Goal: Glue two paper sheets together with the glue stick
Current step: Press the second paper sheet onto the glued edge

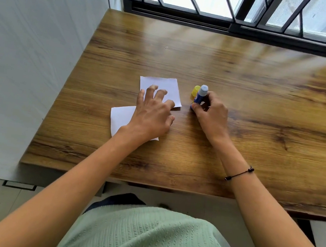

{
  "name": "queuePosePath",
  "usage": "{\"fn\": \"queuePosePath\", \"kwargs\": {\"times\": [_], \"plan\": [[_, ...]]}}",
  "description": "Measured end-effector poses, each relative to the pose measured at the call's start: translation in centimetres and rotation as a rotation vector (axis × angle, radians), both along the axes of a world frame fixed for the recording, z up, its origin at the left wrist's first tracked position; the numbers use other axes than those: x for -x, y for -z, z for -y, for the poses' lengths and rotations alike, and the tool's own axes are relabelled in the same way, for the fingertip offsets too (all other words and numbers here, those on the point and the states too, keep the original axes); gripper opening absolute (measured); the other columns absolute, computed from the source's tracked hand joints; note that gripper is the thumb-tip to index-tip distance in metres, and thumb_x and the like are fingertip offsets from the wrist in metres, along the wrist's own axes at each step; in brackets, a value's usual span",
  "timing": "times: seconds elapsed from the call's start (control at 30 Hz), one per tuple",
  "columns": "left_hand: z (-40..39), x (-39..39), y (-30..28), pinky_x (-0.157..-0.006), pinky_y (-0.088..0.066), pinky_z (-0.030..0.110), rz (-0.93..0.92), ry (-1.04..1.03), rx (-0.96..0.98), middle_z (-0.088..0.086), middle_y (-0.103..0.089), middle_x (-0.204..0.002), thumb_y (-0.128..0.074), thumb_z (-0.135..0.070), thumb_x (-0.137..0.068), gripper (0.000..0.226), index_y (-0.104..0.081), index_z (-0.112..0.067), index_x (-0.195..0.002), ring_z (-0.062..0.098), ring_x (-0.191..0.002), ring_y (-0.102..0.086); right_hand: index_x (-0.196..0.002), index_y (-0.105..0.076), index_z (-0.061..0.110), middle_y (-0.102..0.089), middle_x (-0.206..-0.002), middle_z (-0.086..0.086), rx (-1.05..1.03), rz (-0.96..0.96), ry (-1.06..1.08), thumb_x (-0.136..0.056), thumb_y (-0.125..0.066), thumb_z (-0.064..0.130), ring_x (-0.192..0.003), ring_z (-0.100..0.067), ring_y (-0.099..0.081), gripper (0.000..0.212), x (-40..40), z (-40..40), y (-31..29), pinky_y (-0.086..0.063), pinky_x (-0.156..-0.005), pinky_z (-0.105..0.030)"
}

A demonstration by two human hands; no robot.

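Two white paper sheets lie on the wooden table [227, 69]. The far sheet [167, 85] sits flat, and my left hand [153, 113] spreads its fingers on the sheet's near part. The near sheet [121, 118] lies partly hidden under that hand and wrist. To the right, my right hand [211, 115] grips the blue glue stick [201, 95], which stands upright on the table with its cap off and pale glue tip showing. The yellow cap [195, 90] lies just behind the stick to its left.
A white wall [33, 44] runs along the table's left edge. A barred window [235, 8] stands behind the far edge. The table's near edge [130, 178] is close to my body.
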State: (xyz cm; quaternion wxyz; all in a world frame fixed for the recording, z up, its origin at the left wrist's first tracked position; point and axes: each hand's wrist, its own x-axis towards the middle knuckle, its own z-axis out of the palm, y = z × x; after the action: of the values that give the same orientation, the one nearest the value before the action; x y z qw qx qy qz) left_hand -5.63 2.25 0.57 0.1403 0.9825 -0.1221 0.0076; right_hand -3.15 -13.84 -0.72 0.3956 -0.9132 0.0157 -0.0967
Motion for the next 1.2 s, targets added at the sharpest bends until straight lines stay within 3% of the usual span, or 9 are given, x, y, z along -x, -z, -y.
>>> {"fn": "queuePosePath", "kwargs": {"times": [0.13,0.27,0.37,0.53,0.63,0.8,0.97,1.03,1.2], "plan": [[-0.3,0.6,-0.1,-0.112,-0.006,0.051,-0.007,-0.009,0.009,0.011,-0.031,-0.146,-0.050,-0.033,-0.088,0.037,-0.054,-0.016,-0.120,0.029,-0.139,-0.009,-0.104,-0.061,0.005,-0.066,-0.096,-0.012,0.019,-0.011,-0.014,-0.081,-0.066,0.014,-0.077,-0.016,-0.051,0.026,0.1,0.1,0.0,-0.031,-0.065,-0.017],[-0.5,1.2,-0.3,-0.112,-0.006,0.051,-0.005,-0.011,0.022,0.011,-0.031,-0.146,-0.051,-0.032,-0.088,0.038,-0.053,-0.017,-0.122,0.029,-0.139,-0.009,-0.115,-0.056,0.009,-0.063,-0.100,-0.004,-0.042,-0.040,0.009,-0.081,-0.065,0.016,-0.071,-0.008,-0.052,0.036,0.4,0.2,-0.6,-0.040,-0.071,-0.023],[-1.0,1.6,-0.5,-0.113,-0.011,0.049,0.027,-0.021,0.056,0.011,-0.034,-0.145,-0.052,-0.030,-0.087,0.036,-0.053,-0.016,-0.121,0.029,-0.139,-0.013,-0.120,-0.050,0.009,-0.060,-0.093,-0.005,-0.139,-0.025,0.110,-0.084,-0.061,0.017,-0.076,-0.014,-0.056,0.039,1.9,0.3,-1.0,-0.048,-0.072,-0.026],[-2.9,2.4,-0.7,-0.105,-0.024,0.044,0.051,-0.136,0.134,0.012,-0.040,-0.139,-0.053,-0.025,-0.087,0.039,-0.051,-0.014,-0.124,0.028,-0.134,-0.022,-0.103,-0.054,0.013,-0.055,-0.077,0.009,-0.110,-0.062,0.013,-0.088,-0.058,0.020,-0.069,-0.001,-0.054,0.017,6.1,-1.9,-1.0,-0.044,-0.059,-0.007],[-4.4,2.8,-0.6,-0.100,-0.030,0.044,0.011,-0.208,0.077,0.012,-0.042,-0.136,-0.054,-0.029,-0.086,0.044,-0.047,-0.015,-0.127,0.031,-0.129,-0.029,-0.099,-0.053,0.019,-0.063,-0.079,0.002,-0.103,-0.213,-0.140,-0.089,-0.058,0.026,-0.068,-0.009,-0.062,0.014,7.0,-4.1,-1.2,-0.052,-0.062,-0.020],[-6.3,3.7,-0.2,-0.096,-0.035,0.046,-0.178,-0.382,-0.080,0.017,-0.039,-0.134,-0.052,-0.043,-0.084,0.061,-0.033,-0.014,-0.134,0.035,-0.122,-0.035,-0.101,-0.051,0.021,-0.067,-0.081,-0.001,-0.221,-0.403,-0.220,-0.087,-0.060,0.028,-0.061,-0.012,-0.066,0.019,6.2,-6.5,-2.1,-0.057,-0.059,-0.023],[-6.9,4.5,0.1,-0.095,-0.036,0.042,-0.175,-0.460,-0.045,0.020,-0.041,-0.128,-0.055,-0.041,-0.084,0.058,-0.037,-0.011,-0.129,0.035,-0.117,-0.038,-0.109,-0.051,0.009,-0.064,-0.088,-0.016,-0.581,-0.653,-0.185,-0.085,-0.064,0.016,-0.063,-0.021,-0.064,0.028,5.8,-7.1,-2.6,-0.058,-0.060,-0.030],[-6.9,4.6,0.1,-0.095,-0.037,0.041,-0.204,-0.489,0.023,0.019,-0.040,-0.128,-0.059,-0.038,-0.082,0.058,-0.037,-0.013,-0.130,0.034,-0.117,-0.039,-0.108,-0.051,0.010,-0.063,-0.090,-0.018,-0.604,-0.656,-0.196,-0.084,-0.065,0.013,-0.064,-0.021,-0.063,0.028,6.0,-7.3,-2.6,-0.058,-0.061,-0.031],[-6.9,5.3,0.5,-0.094,-0.038,0.038,-0.217,-0.498,0.085,0.016,-0.037,-0.128,-0.064,-0.026,-0.081,0.060,-0.035,-0.016,-0.132,0.032,-0.117,-0.040,-0.107,-0.052,0.012,-0.062,-0.093,-0.014,-0.430,-0.552,-0.214,-0.084,-0.064,0.013,-0.067,-0.023,-0.066,0.026,6.2,-7.9,-1.8,-0.059,-0.067,-0.037]]}}
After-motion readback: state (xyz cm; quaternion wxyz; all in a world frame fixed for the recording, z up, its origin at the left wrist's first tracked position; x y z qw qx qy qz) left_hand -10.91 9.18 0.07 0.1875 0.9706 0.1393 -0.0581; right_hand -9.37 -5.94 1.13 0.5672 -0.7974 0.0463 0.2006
